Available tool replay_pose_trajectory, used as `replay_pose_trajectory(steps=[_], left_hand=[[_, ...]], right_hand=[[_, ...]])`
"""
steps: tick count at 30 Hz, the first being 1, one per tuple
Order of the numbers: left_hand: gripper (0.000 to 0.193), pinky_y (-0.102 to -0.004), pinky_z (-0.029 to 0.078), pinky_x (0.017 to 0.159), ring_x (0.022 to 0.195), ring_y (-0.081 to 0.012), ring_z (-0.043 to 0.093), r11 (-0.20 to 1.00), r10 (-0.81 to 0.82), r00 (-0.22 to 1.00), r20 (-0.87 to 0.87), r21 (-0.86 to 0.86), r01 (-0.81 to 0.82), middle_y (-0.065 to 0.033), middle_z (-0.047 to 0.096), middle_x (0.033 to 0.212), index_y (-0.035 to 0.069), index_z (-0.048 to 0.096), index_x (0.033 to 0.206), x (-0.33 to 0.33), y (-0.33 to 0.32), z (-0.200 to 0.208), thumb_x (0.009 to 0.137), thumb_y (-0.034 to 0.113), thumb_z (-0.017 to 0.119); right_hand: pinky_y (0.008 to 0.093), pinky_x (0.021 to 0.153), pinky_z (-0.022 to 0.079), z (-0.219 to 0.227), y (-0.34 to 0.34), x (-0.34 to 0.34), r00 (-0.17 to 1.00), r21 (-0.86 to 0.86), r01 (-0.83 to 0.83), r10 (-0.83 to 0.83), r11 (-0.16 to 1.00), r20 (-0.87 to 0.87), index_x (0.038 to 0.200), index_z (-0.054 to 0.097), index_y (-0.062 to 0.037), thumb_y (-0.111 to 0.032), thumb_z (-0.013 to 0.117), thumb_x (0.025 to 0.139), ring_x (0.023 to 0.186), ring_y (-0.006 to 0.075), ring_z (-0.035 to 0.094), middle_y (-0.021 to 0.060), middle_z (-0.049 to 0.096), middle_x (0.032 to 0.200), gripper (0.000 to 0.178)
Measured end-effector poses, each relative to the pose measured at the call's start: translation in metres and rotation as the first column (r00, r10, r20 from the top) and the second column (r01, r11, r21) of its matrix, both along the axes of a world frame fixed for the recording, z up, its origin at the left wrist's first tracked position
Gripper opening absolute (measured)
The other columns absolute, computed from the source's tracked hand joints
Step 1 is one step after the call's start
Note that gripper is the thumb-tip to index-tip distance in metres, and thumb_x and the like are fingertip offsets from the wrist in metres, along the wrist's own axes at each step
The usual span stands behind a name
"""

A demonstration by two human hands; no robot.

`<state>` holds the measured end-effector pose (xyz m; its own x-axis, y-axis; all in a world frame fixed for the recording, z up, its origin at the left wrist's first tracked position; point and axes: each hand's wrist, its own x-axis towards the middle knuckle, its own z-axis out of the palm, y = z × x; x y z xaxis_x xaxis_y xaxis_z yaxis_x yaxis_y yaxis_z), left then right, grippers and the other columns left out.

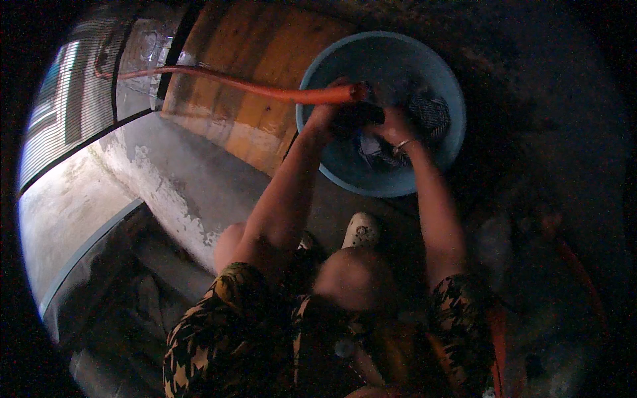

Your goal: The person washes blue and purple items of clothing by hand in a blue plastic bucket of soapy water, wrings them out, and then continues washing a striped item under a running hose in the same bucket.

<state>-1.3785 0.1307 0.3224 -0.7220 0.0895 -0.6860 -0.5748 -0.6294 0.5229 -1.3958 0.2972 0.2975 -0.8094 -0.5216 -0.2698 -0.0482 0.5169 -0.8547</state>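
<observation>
A round blue tub [368, 188] stands in front of my feet with wet-looking cloths in it. My left hand [324, 118] and my right hand [394, 125] are over the tub, closed around a dark cloth [358, 118] that spans between them. An orange hose [285, 94] crosses in from the left and its open end sits just above my left hand. Whether the hose touches that hand, I cannot tell. A striped cloth [430, 114] lies inside the tub, to the right of my right hand. Shadow hides most of my fingers.
A wooden board [229, 123] lies left of the tub, partly wet. Farther left are a ribbed screen [79, 99] and a pale wall edge [142, 169]. Dark fabric [133, 278] hangs at lower left. Between my knees and the tub is my light clog [361, 230]. The right side is very dark.
</observation>
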Motion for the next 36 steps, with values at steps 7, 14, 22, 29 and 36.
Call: replay_pose_trajectory(steps=[7, 14, 22, 29, 36], left_hand=[[0.038, -0.0347, 0.038, 0.085, 0.097, -0.0232, 0.048, 0.951, 0.079, 0.997, -0.020, -0.298, -0.082, -0.0109, 0.049, 0.108, 0.003, 0.043, 0.111, 0.035, -0.038, -0.118, 0.077, 0.016, 0.053], [0.034, -0.0342, 0.036, 0.088, 0.098, -0.0237, 0.048, 0.994, 0.090, 0.993, 0.074, -0.062, -0.085, -0.0114, 0.050, 0.107, 0.002, 0.043, 0.111, 0.034, 0.007, -0.098, 0.080, 0.015, 0.049], [0.046, -0.0361, 0.031, 0.091, 0.106, -0.0241, 0.041, 0.993, 0.027, 0.999, 0.019, 0.112, -0.029, -0.0099, 0.048, 0.111, 0.006, 0.041, 0.116, 0.023, 0.044, -0.030, 0.085, 0.040, 0.036], [0.048, -0.0362, 0.035, 0.083, 0.098, -0.0232, 0.044, 0.938, 0.144, 0.974, 0.175, 0.288, -0.191, -0.0089, 0.050, 0.103, 0.007, 0.045, 0.110, 0.020, 0.005, 0.012, 0.083, 0.045, 0.035], [0.036, -0.0339, 0.042, 0.071, 0.082, -0.0229, 0.051, 0.955, 0.254, 0.943, 0.214, 0.101, -0.279, -0.0093, 0.054, 0.089, 0.006, 0.047, 0.103, 0.008, 0.058, 0.013, 0.083, 0.035, 0.042]], right_hand=[[0.0399, 0.088, 0.036, 0.009, -0.022, -0.008, 0.948, 0.561, 0.314, -0.288, 0.766, -0.138, 0.118, 0.039, -0.0061, -0.023, 0.066, 0.068, 0.107, 0.0346, 0.042, 0.0179, 0.044, 0.115, 0.060], [0.0427, 0.085, 0.038, -0.019, -0.026, -0.010, 0.918, 0.664, 0.248, 0.047, 0.706, -0.393, 0.112, 0.043, -0.0046, -0.020, 0.059, 0.071, 0.101, 0.0362, 0.044, 0.0175, 0.046, 0.111, 0.047], [0.0368, 0.081, 0.040, -0.111, -0.018, -0.025, 0.878, 0.096, 0.420, -0.377, 0.902, -0.295, 0.106, 0.050, -0.0077, -0.016, 0.051, 0.076, 0.096, 0.0324, 0.049, 0.0160, 0.051, 0.105, 0.031], [0.0370, 0.070, 0.044, 0.046, -0.103, 0.061, 0.960, 0.043, 0.246, -0.238, 0.968, -0.148, 0.097, 0.051, -0.0051, -0.022, 0.049, 0.078, 0.082, 0.0318, 0.056, 0.0186, 0.057, 0.089, 0.026], [0.0364, 0.064, 0.044, -0.051, -0.031, -0.010, 0.918, 0.129, 0.397, -0.395, 0.909, -0.041, 0.081, 0.057, -0.0047, -0.036, 0.046, 0.080, 0.073, 0.0301, 0.057, 0.0184, 0.058, 0.078, 0.033]])
